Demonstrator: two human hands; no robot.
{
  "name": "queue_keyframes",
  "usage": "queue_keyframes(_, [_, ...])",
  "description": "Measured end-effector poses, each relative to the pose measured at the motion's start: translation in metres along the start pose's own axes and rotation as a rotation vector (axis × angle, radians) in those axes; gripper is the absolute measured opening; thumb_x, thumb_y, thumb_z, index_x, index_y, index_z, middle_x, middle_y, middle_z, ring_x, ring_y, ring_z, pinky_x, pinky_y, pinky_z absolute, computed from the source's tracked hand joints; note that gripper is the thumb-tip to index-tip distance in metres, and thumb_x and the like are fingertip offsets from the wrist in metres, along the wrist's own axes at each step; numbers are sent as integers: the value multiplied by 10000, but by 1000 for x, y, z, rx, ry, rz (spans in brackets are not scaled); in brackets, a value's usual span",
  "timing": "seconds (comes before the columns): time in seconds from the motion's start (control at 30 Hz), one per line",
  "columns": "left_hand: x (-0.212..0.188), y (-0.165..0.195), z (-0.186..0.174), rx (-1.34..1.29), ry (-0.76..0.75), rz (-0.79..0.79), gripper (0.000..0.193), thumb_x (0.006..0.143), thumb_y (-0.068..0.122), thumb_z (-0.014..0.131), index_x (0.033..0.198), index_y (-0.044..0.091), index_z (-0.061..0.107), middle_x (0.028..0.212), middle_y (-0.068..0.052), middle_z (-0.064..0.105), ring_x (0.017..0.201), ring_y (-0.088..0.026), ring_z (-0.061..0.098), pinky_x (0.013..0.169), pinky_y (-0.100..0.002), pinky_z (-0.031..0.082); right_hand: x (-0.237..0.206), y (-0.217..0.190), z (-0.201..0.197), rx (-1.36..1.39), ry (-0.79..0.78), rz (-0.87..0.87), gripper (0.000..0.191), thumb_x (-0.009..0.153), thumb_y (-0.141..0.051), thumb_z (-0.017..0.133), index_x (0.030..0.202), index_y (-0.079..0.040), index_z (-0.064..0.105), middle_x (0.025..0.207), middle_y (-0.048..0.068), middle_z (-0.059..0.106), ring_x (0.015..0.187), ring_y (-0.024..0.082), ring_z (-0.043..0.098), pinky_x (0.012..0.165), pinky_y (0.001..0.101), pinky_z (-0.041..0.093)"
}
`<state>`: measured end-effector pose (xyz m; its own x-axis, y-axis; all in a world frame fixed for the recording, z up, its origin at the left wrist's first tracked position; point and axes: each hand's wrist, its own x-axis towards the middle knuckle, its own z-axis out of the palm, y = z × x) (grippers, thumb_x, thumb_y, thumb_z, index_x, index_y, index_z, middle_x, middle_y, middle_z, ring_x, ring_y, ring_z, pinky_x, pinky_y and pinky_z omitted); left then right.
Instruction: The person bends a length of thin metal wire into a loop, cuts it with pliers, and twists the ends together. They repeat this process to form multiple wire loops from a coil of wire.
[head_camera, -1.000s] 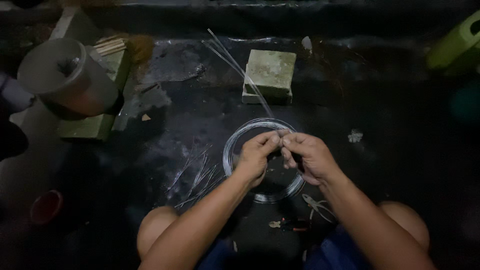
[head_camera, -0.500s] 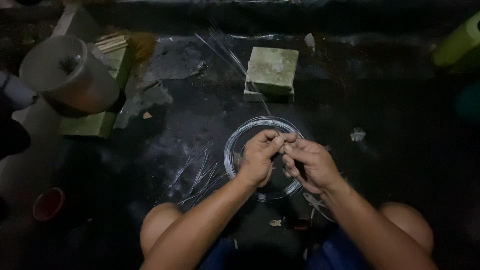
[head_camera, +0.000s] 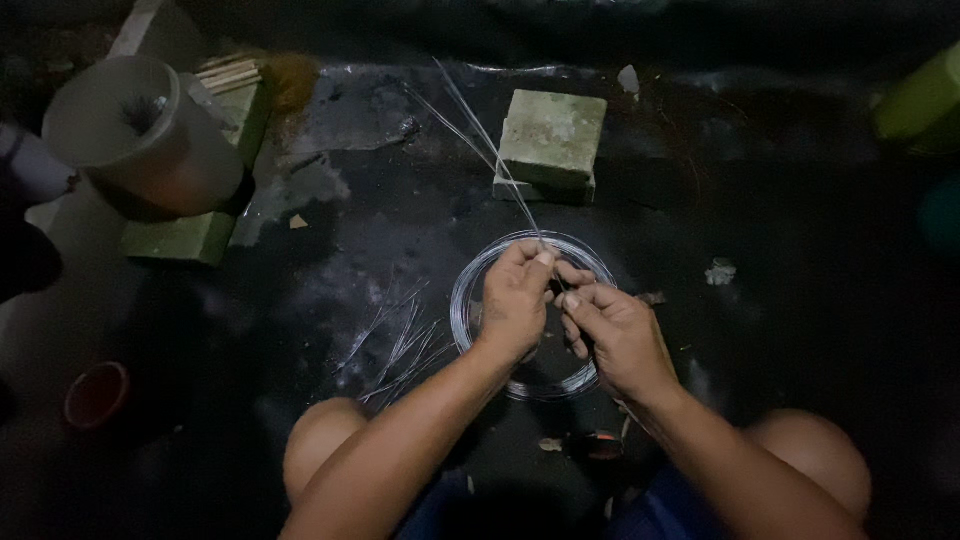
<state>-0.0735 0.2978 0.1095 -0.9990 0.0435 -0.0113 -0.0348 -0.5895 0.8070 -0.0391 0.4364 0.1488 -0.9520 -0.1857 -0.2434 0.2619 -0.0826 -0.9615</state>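
Two bare hands meet over a coil of thin wire (head_camera: 470, 300) that lies flat on the dark floor, just in front of the person's knees. Left hand (head_camera: 515, 300) comes in from below with the forearm angled up and to the right, its fingers curled shut and thumb and forefinger pinching a bundle of long wire strands (head_camera: 480, 140). Right hand (head_camera: 612, 335) sits just beside it, fingers bent inward and touching the left fingertips; it looks closed on the same strands, though the exact grip is hidden between the two hands. The strands run straight and stiff up and away to the left, fanning slightly, and pass beside a pale green block (head_camera: 552, 145). Part of the coil is covered by the hands. Short cut wire pieces (head_camera: 400, 345) lie scattered to the left of the coil, glinting. The scene is dim; a small reddish tool (head_camera: 595, 447) between the knees is hard to make out.
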Motion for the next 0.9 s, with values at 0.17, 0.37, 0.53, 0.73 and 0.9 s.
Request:
queue_keyframes(0.17, [4, 2, 3, 16, 89, 40, 120, 1059, 124, 490, 1126, 27, 508, 839, -67, 629, 733, -163, 676, 662, -297, 565, 3, 8, -1, 16, -53, -10, 218, 1015, -178, 569, 960, 1, 681, 633, 22, 586, 524, 91, 507, 515, 223, 411])
queue_keyframes(0.37, [17, 9, 1, -172, 181, 62, 85, 1072, 122, 478, 1101, 43, 469, 837, -60, 554, 606, -112, 500, 580, -284, 520, 6, 29, 5, 236, -118, 71, 187, 1002, -168, 591, 981, -2, 676, 648, 14, 591, 520, 97, 502, 508, 239, 405])
queue_keyframes(0.53, [32, 10, -4, -255, 224, -4, 99, 1068, 169, 481, 1120, 86, 469, 767, -34, 512, 525, -73, 397, 419, -218, 314, 5, 35, 7, 156, -92, 131, 188, 999, -183, 591, 980, -15, 673, 634, 26, 588, 509, 109, 503, 503, 247, 413])
queue_keyframes(0.73, [42, 15, -9, -229, 274, -7, 106, 1052, 176, 495, 1134, 113, 476, 753, -23, 515, 511, -68, 388, 406, -216, 296, 3, 40, 5, 199, -158, 85, 194, 1002, -166, 603, 991, 14, 674, 649, 29, 593, 522, 108, 519, 518, 248, 436])
queue_keyframes(0.9, [51, 29, -21, -199, 381, 18, 112, 1041, 163, 503, 1137, 105, 506, 771, -27, 540, 513, -69, 405, 405, -218, 309, 5, 48, 4, 56, -185, 91, 210, 989, -192, 607, 1006, 2, 684, 659, 26, 604, 518, 92, 526, 491, 240, 440])
